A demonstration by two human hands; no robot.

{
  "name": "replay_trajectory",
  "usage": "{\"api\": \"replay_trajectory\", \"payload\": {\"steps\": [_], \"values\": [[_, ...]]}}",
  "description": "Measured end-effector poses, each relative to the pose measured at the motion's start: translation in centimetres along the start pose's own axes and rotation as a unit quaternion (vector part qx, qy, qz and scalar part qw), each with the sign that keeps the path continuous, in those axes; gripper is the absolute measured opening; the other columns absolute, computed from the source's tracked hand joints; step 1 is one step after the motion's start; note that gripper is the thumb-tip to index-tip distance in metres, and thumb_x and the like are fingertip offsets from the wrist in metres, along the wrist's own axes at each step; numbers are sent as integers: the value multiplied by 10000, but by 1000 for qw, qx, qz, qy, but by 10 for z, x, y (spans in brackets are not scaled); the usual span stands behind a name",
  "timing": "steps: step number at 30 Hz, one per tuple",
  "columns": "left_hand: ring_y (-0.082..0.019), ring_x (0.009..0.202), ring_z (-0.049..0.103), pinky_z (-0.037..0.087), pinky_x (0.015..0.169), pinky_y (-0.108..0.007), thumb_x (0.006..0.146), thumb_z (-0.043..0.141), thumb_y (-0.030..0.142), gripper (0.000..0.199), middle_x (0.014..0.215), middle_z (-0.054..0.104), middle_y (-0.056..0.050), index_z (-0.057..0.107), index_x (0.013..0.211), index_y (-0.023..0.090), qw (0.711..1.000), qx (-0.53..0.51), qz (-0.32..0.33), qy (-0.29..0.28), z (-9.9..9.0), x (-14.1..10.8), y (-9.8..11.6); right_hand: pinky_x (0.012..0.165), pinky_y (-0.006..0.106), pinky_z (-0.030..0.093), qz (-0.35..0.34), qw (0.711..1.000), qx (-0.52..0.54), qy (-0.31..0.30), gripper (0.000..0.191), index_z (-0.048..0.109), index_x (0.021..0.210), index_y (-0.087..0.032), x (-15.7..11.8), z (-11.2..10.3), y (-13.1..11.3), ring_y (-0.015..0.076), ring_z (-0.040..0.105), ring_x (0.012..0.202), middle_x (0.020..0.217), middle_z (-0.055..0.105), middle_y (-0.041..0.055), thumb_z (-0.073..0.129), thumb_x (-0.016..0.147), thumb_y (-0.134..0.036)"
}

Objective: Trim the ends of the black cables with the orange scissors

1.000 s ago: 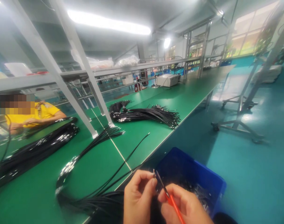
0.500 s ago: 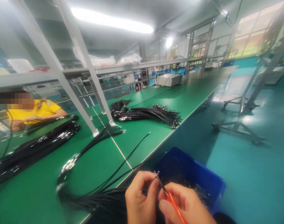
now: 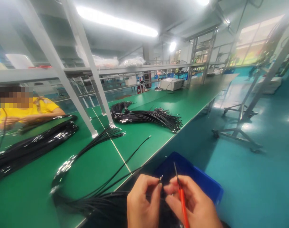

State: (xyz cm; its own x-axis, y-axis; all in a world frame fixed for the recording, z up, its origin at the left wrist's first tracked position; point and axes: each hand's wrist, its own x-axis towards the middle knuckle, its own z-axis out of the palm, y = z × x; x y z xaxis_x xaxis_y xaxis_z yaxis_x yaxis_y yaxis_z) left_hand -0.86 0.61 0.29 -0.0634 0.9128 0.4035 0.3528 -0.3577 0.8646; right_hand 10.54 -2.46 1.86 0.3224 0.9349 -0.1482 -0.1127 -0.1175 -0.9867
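My left hand (image 3: 144, 199) is closed in a pinch on the end of a black cable, whose small silver tip (image 3: 161, 178) sticks up past the thumb and forefinger. Close by on the right, my right hand (image 3: 194, 202) is wrapped round a red-handled tool (image 3: 183, 205) with a slim dark pointed end. That point aims up and away, apart from the cable tip. A small pale bit by the right fingertips is too blurred to name. Loose black cables (image 3: 104, 201) trail over the green table (image 3: 85, 177) and run toward my left hand.
Below my hands stands a blue bin (image 3: 201, 179), its contents mostly hidden. More cable bundles lie on the table, one in the middle (image 3: 149, 117) and one at left (image 3: 35, 142). White shelf posts (image 3: 75, 95) rise from it. A person in yellow (image 3: 37, 110) sits across. A wheeled frame (image 3: 239, 133) stands right.
The tool in my right hand has swung away from the cable tip, to the right and more upright. My left hand keeps its pinch. The view has shifted slightly.
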Motion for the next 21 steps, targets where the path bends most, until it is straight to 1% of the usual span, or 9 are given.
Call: {"api": "replay_trajectory", "payload": {"steps": [2, 4, 7, 10, 12, 15, 18, 21], "values": [[-127, 570, 576, 442, 544, -202, 792, 585, 220, 108, 628, 614, 30, 635, 697, 216, 1000, 2, -2, -3, 2, -3, 3, 672, 292, 495, -32, 999, 20, 28, 328, 567, 833, -230, 5, 4, -1, 207, 636, 718, 752, 680, 17, 735, 579, -352], [-122, 552, 567, 428, 536, -205, 801, 565, 218, 128, 623, 607, 27, 638, 695, 214, 1000, 9, 3, -13, 3, -6, 6, 654, 293, 509, -63, 997, 26, 40, 342, 571, 851, -231, 9, 8, 0, 202, 641, 691, 743, 672, 13, 750, 587, -354], [-126, 553, 572, 427, 551, -214, 812, 534, 215, 165, 626, 614, 15, 652, 697, 205, 999, 8, 5, -34, 3, -7, 9, 588, 257, 505, -85, 995, 34, 45, 276, 587, 813, -224, 11, 12, 1, 166, 622, 610, 670, 634, -17, 750, 623, -341], [-134, 567, 574, 436, 559, -213, 792, 562, 229, 149, 614, 618, 9, 644, 673, 191, 996, -36, -43, -62, -2, -4, 11, 488, 199, 446, -56, 994, 79, 46, 224, 590, 749, -219, 8, 14, -3, 115, 557, 525, 603, 591, -48, 755, 635, -318], [-138, 579, 577, 437, 559, -208, 764, 596, 229, 123, 612, 628, 7, 630, 657, 181, 988, -82, -88, -99, -6, 0, 10, 446, 181, 400, -35, 992, 109, 47, 223, 592, 741, -219, 5, 15, -7, 92, 512, 485, 586, 584, -58, 762, 623, -300], [-132, 575, 559, 418, 544, -198, 742, 625, 229, 99, 612, 634, 5, 619, 667, 165, 966, -152, -146, -151, -11, 4, 8, 468, 183, 397, -23, 991, 130, 35, 222, 598, 755, -222, 2, 17, -12, 92, 514, 503, 602, 612, -51, 758, 614, -287], [-107, 547, 496, 380, 527, -188, 729, 653, 251, 122, 587, 598, 19, 608, 671, 154, 948, -206, -183, -156, -14, 7, 6, 539, 207, 429, -18, 991, 131, 24, 249, 607, 782, -224, 1, 17, -15, 121, 561, 583, 646, 644, -30, 763, 605, -303], [-89, 520, 428, 340, 500, -181, 708, 677, 268, 143, 554, 531, 43, 600, 661, 157, 942, -233, -195, -144, -16, 10, 4, 565, 226, 426, -26, 994, 102, -3, 303, 616, 797, -219, 2, 10, -20, 135, 553, 610, 651, 635, -22, 787, 591, -360]]}}
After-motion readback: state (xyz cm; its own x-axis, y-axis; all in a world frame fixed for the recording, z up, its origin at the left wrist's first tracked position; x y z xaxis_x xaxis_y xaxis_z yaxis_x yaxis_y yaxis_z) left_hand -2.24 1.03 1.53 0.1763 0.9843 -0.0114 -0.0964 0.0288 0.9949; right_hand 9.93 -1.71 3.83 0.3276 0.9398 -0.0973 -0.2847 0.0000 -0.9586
